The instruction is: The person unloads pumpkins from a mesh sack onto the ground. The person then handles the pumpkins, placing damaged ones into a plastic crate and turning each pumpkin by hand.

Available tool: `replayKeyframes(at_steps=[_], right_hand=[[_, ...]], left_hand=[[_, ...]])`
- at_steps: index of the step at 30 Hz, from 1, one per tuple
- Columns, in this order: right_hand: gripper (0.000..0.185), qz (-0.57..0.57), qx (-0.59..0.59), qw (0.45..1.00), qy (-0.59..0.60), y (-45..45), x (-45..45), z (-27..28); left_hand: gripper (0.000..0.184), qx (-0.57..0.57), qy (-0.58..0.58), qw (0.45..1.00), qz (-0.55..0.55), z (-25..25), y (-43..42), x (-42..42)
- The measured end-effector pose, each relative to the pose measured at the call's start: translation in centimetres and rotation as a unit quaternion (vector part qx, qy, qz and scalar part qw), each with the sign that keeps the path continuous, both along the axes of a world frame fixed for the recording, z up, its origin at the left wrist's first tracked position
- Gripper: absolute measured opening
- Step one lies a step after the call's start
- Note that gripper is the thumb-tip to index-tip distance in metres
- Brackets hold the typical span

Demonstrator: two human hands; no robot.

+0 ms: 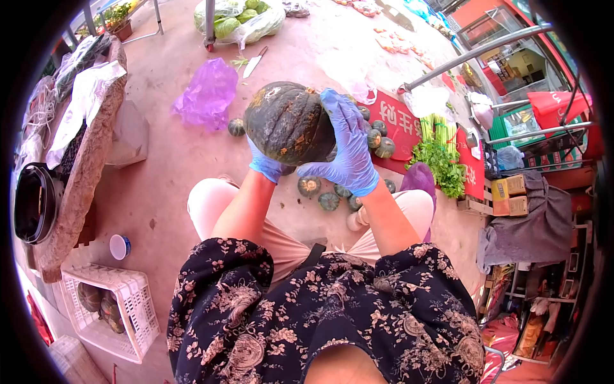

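Note:
A large dark green pumpkin [286, 121] with orange-brown patches is held up in front of me between both hands. My left hand [264, 164], in a blue glove, supports it from below on the left; most of its fingers are hidden behind the pumpkin. Against the pumpkin's right side presses my right hand [348, 147], also blue-gloved, fingers pointing up and thumb underneath. Several small green pumpkins [329, 201] lie on the floor beneath and to the right of my hands. Another small pumpkin [236, 127] sits left of the large one.
A purple plastic bag [208, 96] and a knife [254, 63] lie on the floor ahead. Celery [441, 157] rests on a red mat [391, 121] to the right. At lower left, a white crate [137, 301] contains pumpkins. Bagged cabbages [240, 19] stand at the back.

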State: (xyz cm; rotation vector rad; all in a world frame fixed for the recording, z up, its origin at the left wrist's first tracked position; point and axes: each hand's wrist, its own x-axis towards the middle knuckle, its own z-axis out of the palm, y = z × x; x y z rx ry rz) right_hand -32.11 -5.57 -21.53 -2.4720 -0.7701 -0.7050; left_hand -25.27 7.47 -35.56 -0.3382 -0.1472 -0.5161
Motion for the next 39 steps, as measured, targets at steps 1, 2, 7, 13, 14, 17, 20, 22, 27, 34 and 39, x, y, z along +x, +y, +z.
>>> replayKeyframes(at_steps=[1, 2, 7, 13, 14, 17, 20, 22, 27, 34, 39], right_hand=[[0.103, 0.010, -0.044, 0.999, -0.008, 0.4, 0.0, 0.4], [0.104, 0.008, -0.046, 0.999, -0.002, 0.7, 0.2, 0.0], [0.098, 0.028, -0.013, 1.000, 0.007, 0.9, 0.6, -0.8], [0.071, 0.014, -0.031, 0.999, -0.029, 1.1, 0.2, -1.4], [0.065, 0.016, -0.037, 0.998, -0.040, 1.1, 0.3, -1.7], [0.050, 0.026, -0.008, 0.999, -0.040, 1.0, 0.5, -2.4], [0.040, 0.052, 0.027, 0.998, -0.013, 0.6, 0.6, -3.0], [0.034, 0.081, 0.046, 0.996, -0.004, 0.4, 0.1, -2.9], [0.019, 0.087, 0.122, 0.987, 0.065, -1.0, -1.5, -2.3], [0.022, 0.007, 0.052, 0.997, -0.048, 1.1, -1.4, -1.4], [0.023, 0.006, 0.008, 0.998, -0.061, 1.3, -0.9, -3.0]], left_hand=[[0.068, 0.079, -0.052, 0.995, 0.038, -0.3, -0.1, 0.1], [0.068, 0.056, -0.060, 0.996, 0.041, -0.6, -0.1, 0.2], [0.068, 0.046, -0.064, 0.996, 0.048, 0.1, 0.3, -0.6], [0.068, 0.028, -0.078, 0.994, 0.068, 0.1, -0.1, -0.7], [0.068, 0.041, -0.071, 0.994, 0.077, 0.5, 0.0, -0.6], [0.067, 0.074, -0.056, 0.990, 0.103, 1.2, 0.0, -0.8], [0.067, 0.156, -0.018, 0.980, 0.121, 1.9, -0.1, -1.1], [0.068, 0.154, -0.018, 0.982, 0.107, 1.5, -0.1, -0.9], [0.066, 0.042, -0.090, 0.993, 0.064, 0.9, -0.1, -0.5], [0.066, 0.183, -0.035, 0.976, 0.110, 2.6, -0.3, -1.0], [0.068, 0.177, -0.023, 0.979, 0.096, 3.1, -0.4, -1.1]])
